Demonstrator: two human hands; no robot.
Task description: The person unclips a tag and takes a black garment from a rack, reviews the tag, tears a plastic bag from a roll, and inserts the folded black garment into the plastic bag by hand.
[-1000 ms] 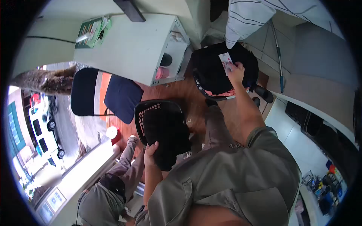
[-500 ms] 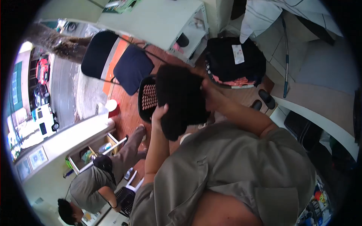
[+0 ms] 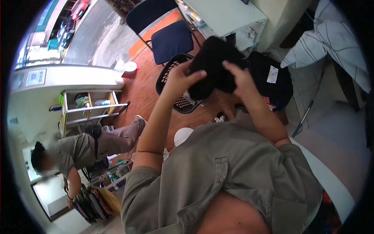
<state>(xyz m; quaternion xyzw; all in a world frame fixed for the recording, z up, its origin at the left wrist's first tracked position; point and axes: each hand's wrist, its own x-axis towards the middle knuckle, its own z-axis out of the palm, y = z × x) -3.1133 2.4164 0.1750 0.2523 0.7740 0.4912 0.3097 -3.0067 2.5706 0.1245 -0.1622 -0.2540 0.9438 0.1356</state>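
Note:
A bunched black cloth (image 3: 214,64) is held up in front of me over a black plastic basket (image 3: 165,80) with round holes. My left hand (image 3: 182,80) grips the cloth's left side, thumb across it. On its right side, my right hand (image 3: 239,78) holds it with thumb and fingers. Behind my right hand stands a pile of black cloth (image 3: 255,66) with a white and red printed card (image 3: 272,74) lying on it.
A co-worker (image 3: 85,148) stands at the left, a hand at a stack of dark items (image 3: 93,204). Ahead are a navy chair (image 3: 171,41) and a white table (image 3: 230,17). A pole (image 3: 311,103) leans at the right beside striped white fabric (image 3: 339,46).
My right hand has left the card on the pile and taken hold of the black cloth. Both hands have lifted it higher. The view has turned, and the co-worker now stands at the stack.

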